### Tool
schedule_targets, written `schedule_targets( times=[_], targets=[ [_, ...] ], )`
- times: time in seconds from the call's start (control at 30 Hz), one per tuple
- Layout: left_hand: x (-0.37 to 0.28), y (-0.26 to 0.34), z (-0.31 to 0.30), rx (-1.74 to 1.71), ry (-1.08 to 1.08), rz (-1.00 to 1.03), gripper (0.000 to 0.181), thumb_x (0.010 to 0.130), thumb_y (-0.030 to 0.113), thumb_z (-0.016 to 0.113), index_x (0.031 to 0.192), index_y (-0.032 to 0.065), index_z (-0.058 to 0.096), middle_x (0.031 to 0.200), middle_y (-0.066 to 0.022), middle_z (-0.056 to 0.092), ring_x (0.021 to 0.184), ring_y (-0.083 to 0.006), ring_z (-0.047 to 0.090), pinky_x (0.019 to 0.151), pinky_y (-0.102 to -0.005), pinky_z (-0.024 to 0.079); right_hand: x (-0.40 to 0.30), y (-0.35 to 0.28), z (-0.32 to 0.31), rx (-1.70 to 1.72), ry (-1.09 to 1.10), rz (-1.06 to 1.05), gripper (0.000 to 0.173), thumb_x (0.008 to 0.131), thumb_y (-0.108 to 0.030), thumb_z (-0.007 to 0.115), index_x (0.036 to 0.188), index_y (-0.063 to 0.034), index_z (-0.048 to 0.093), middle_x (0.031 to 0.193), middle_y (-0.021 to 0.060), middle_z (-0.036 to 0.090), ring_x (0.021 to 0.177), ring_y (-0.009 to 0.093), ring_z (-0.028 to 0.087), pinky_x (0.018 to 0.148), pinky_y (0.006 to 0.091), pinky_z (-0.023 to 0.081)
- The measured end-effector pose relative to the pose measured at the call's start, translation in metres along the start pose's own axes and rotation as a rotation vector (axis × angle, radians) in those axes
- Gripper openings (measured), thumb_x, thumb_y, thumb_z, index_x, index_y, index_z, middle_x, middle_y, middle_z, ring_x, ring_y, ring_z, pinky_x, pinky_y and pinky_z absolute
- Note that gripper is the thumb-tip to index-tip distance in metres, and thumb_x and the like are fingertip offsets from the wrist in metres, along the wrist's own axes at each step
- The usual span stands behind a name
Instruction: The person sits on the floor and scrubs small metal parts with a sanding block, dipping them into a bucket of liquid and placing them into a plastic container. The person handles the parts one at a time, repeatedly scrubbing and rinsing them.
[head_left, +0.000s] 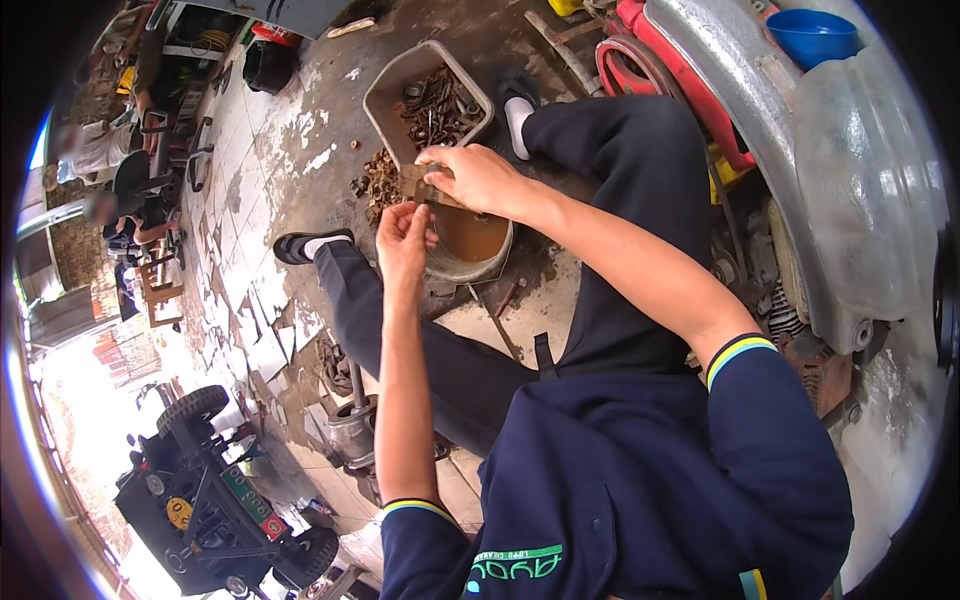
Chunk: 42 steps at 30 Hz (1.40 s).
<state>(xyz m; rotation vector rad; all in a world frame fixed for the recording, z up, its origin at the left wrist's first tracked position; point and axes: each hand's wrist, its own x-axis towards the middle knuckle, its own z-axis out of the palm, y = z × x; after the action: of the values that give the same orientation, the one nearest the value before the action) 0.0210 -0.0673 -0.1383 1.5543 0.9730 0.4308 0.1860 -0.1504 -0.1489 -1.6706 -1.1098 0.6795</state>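
My right hand (476, 180) grips a flat brown block (411, 184), perhaps a brush; its underside is hidden. Close below it, my left hand (405, 236) has its thumb and fingers drawn together at the block's lower edge. Whatever may be between those fingertips is too small to make out. Both hands are above the near side of a round basin (476, 234) with murky brown liquid. Beyond stands a rectangular plastic tub (386, 112), partly filled with dark bolts and metal parts (442, 105). Rusty nuts and small fittings (377, 180) lie heaped on the floor beside the tub.
My legs straddle the basin. On the right are a red floor jack (682, 67), a curved metal panel (757, 150) and a blue bowl (812, 34). A cylindrical metal part (352, 435) stands by my left leg. A dark vehicle (225, 495) and people occupy the left.
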Motion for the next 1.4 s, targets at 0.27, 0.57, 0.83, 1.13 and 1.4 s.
schedule_targets(
  times=[0.27, 0.57, 0.83, 1.13, 1.4],
  targets=[
    [-0.023, -0.041, 0.013, -0.379, 0.082, -0.105, 0.025, 0.092, 0.018, 0.07, 0.111, 0.0023, 0.064, 0.086, -0.0034, 0.07, 0.055, -0.0039, 0.051, 0.052, -0.017, 0.039, -0.022, 0.018, 0.033, -0.066, 0.132, 0.001, 0.031, 0.093, -0.023, 0.061, 0.12, -0.0072, 0.062, 0.093, 0.0224, 0.068, 0.09, 0.04, 0.066, 0.076, 0.0461, 0.052],
    [-0.029, -0.049, -0.017, -0.333, 0.153, 0.028, 0.02, 0.093, 0.019, 0.069, 0.103, 0.0025, 0.067, 0.071, 0.0042, 0.062, 0.059, -0.0006, 0.046, 0.054, -0.0182, 0.033, -0.021, -0.018, 0.056, -0.187, 0.122, -0.033, 0.03, 0.096, -0.025, 0.058, 0.119, -0.0068, 0.06, 0.074, 0.0223, 0.065, 0.075, 0.041, 0.066, 0.065, 0.0477, 0.049],
    [-0.036, -0.063, -0.024, -0.149, 0.178, 0.029, 0.019, 0.094, 0.018, 0.066, 0.099, -0.0005, 0.064, 0.069, 0.0029, 0.062, 0.062, -0.0017, 0.049, 0.057, -0.0195, 0.037, -0.032, -0.03, 0.063, -0.087, 0.035, 0.126, 0.026, 0.098, -0.019, 0.054, 0.12, -0.0054, 0.058, 0.069, 0.0221, 0.06, 0.066, 0.036, 0.065, 0.058, 0.0459, 0.043],
    [-0.029, -0.087, 0.003, -0.086, 0.164, -0.039, 0.02, 0.095, 0.021, 0.066, 0.098, 0.0013, 0.063, 0.067, 0.0045, 0.057, 0.059, -0.0015, 0.044, 0.054, -0.0204, 0.033, -0.044, 0.006, 0.061, -0.061, 0.074, 0.227, 0.027, 0.099, -0.02, 0.051, 0.121, -0.0045, 0.057, 0.091, 0.0254, 0.067, 0.087, 0.042, 0.066, 0.073, 0.0477, 0.051],
    [-0.037, -0.063, 0.003, -0.121, 0.174, 0.01, 0.019, 0.094, 0.02, 0.067, 0.096, 0.0006, 0.063, 0.074, 0.001, 0.063, 0.066, -0.0028, 0.05, 0.059, -0.0203, 0.039, -0.036, -0.004, 0.049, -0.123, 0.043, 0.153, 0.026, 0.099, -0.018, 0.051, 0.12, -0.0041, 0.058, 0.081, 0.0247, 0.065, 0.078, 0.041, 0.066, 0.066, 0.0448, 0.049]
  ],
)
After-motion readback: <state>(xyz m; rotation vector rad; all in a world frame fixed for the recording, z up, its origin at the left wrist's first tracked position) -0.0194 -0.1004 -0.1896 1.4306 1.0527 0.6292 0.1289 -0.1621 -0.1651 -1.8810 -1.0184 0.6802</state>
